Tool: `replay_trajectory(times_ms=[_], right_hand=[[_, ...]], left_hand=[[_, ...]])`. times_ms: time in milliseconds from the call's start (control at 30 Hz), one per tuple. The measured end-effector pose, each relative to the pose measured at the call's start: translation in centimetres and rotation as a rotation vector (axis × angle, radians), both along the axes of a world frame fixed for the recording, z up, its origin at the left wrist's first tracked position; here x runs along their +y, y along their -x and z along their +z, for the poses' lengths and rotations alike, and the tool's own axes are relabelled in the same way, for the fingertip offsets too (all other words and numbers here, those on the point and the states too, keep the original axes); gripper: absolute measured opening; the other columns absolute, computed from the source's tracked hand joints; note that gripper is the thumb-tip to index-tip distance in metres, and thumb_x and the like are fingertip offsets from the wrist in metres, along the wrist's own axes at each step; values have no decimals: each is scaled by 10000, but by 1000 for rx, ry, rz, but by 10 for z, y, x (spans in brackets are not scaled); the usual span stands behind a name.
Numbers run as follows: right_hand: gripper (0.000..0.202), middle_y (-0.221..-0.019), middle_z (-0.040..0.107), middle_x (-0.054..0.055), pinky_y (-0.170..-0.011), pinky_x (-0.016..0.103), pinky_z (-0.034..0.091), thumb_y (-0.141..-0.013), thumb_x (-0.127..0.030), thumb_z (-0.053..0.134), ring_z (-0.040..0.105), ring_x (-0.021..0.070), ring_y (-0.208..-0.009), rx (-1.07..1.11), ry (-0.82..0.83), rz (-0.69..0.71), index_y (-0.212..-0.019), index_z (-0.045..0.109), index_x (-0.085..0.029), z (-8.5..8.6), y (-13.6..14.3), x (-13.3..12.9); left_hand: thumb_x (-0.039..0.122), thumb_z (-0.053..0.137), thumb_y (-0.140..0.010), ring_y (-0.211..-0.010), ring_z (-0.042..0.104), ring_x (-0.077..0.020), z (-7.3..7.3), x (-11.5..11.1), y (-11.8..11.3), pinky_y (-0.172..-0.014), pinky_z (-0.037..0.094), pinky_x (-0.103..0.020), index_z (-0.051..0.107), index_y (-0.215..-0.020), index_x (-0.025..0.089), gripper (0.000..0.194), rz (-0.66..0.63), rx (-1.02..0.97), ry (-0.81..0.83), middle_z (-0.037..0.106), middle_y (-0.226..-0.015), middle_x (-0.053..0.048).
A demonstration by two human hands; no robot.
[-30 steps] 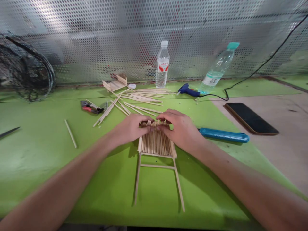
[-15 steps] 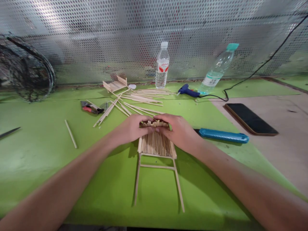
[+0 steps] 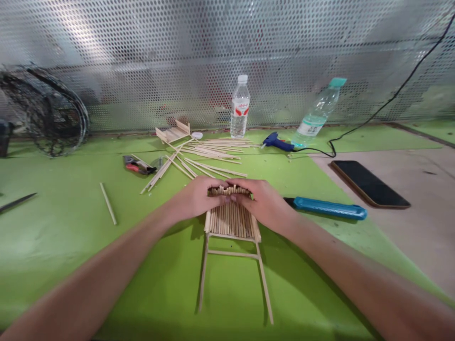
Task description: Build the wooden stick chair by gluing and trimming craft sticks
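In the middle of the green tabletop is a small chair-like model made of wooden sticks (image 3: 231,221), with a slatted panel and two long legs joined by a crossbar pointing towards me. My left hand (image 3: 199,196) grips the left side of its far, upright slatted part, thumb on the near face and fingers behind. Opposite it, my right hand (image 3: 263,201) pinches the right side the same way. The fingertips of both hands meet near the middle, and uneven stick ends show between them. The fingers behind the panel are partly hidden.
Loose sticks (image 3: 213,149) and a smaller stick model (image 3: 173,132) lie beyond my hands. Pliers (image 3: 137,165) and one stick (image 3: 108,203) are left. Rightward are a blue utility knife (image 3: 327,207), glue gun (image 3: 277,142), phone (image 3: 369,182) and two bottles (image 3: 241,109). Coiled wire (image 3: 53,113) stands far left.
The whole scene sits slightly lower in the picture, as the camera view has tilted up. Both hands keep the same hold on the stick model.
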State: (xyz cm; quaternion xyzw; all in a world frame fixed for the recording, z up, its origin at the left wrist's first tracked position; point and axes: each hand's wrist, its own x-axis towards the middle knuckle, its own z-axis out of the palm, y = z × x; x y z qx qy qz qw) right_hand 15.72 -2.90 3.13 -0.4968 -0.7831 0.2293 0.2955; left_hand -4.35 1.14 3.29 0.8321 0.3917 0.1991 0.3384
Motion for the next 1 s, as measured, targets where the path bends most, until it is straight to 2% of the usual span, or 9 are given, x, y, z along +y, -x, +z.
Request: replay_trajectory(times_ms=[200, 400, 567, 667, 833, 1000], right_hand=[[376, -1109, 766, 50, -847, 405, 562, -907, -92, 559, 721, 254, -990, 56, 36, 6, -1223, 700, -241, 0, 1, 0], [404, -1238, 722, 51, -973, 441, 522, -912, -126, 574, 682, 255, -1112, 138, 71, 21, -1289, 662, -243, -5, 0, 3], [444, -1310, 683, 52, -1054, 469, 473, -893, -156, 605, 632, 259, -1202, 213, 145, 7, -1328, 634, -239, -11, 0, 8], [466, -1325, 672, 40, -1099, 440, 438, -877, -139, 608, 606, 234, -1240, 259, 179, 8, -1333, 628, -237, -12, 1, 10], [482, -1311, 678, 62, -1097, 433, 440, -837, -163, 663, 610, 243, -1228, 311, 219, 7, -1317, 631, -191, -8, 2, 8], [495, -1288, 690, 65, -1081, 418, 452, -802, -127, 682, 632, 239, -1187, 339, 226, 20, -1294, 636, -170, -8, 3, 9]], left_hand=[[467, 630, -864, -705, 624, -178, 0, 2, 2, -644, 501, -342, 746, -1043, 219, 327, -50, -10, 126, 737, -902, -51], [392, 659, -855, -797, 643, -184, -5, 3, 1, -733, 509, -363, 736, -1077, 224, 289, -41, -71, 154, 738, -993, -54], [370, 664, -852, -725, 642, -172, -4, 5, -2, -677, 512, -346, 733, -1096, 183, 315, -73, -90, 212, 740, -960, -74], [337, 673, -850, -789, 653, -178, -1, 4, -4, -727, 510, -346, 733, -1124, 181, 321, -81, -121, 215, 737, -1017, -87], [314, 682, -841, -807, 656, -196, 1, 3, -4, -760, 501, -359, 733, -1144, 190, 332, -69, -149, 209, 738, -908, -72], [277, 700, -818, -908, 659, -218, 0, 4, -5, -853, 487, -387, 725, -1164, 197, 356, -53, -162, 177, 739, -1024, -77]])
